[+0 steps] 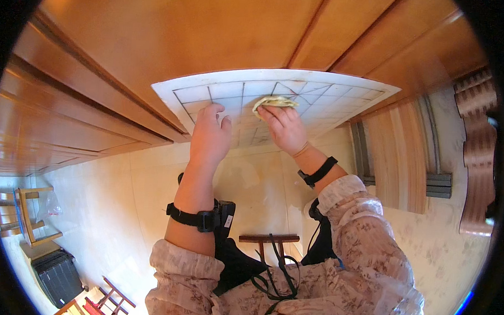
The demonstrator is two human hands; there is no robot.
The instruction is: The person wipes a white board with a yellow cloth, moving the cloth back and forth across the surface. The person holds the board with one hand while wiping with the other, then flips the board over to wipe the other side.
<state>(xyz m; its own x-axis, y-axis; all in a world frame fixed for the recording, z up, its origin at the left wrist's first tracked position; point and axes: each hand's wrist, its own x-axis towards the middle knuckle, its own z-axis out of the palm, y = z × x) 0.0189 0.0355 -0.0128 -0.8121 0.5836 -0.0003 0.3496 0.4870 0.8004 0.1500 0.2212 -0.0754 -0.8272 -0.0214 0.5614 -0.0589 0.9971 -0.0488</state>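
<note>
A white board (225,92) marked with a dark line grid, crossed by diagonals in places, lies against orange-brown wood panelling. My right hand (285,127) pinches a folded pale-yellow cloth (274,102) over the middle of this grid. The cloth appears to be on the board's surface, and it covers some of the lines. Left of it, my left hand (211,129) is raised at the board's near left part with fingers loosely bent and the thumb apart. Nothing is held in it; whether its fingertips touch the board cannot be told.
Wood panels (190,30) rise beyond the board. At right are a striped wooden plank (397,158) on grey supports and a brown curtain (479,157). A stool (270,239) shows between my legs. A dark suitcase (58,275) and a wooden chair (27,216) are at far left.
</note>
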